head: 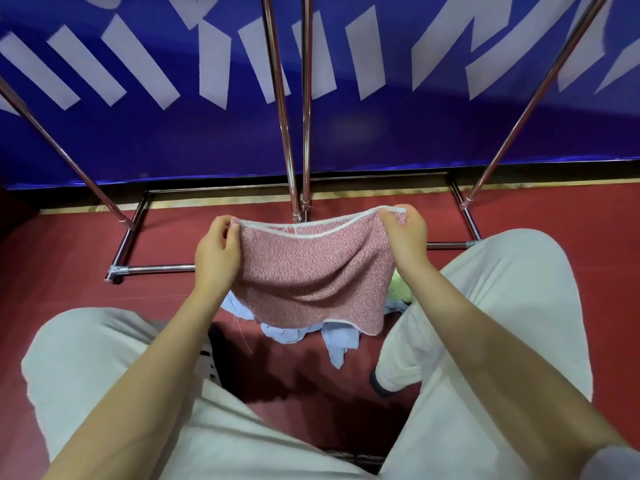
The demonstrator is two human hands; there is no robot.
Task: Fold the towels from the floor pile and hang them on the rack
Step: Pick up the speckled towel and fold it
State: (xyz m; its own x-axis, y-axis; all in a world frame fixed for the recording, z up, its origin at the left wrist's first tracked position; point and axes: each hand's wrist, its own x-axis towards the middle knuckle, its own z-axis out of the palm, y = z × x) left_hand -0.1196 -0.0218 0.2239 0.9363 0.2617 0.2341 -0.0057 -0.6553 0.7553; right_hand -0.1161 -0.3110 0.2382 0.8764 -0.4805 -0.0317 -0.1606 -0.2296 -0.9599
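A pink speckled towel (311,275) with a white hem hangs spread between my two hands above the floor. My left hand (216,252) pinches its upper left corner. My right hand (405,233) pinches the upper right corner. Under the towel lies the floor pile: light blue cloths (332,339) and a bit of a pale green one (400,289), mostly hidden by the pink towel. The chrome rack (292,147) stands just beyond, its uprights rising from a base frame on the red floor.
My knees in light grey trousers (502,289) flank the pile on both sides. A blue banner with white stripes (138,64) covers the wall behind the rack. The rack's low base bars (156,269) lie on the red floor in front of me.
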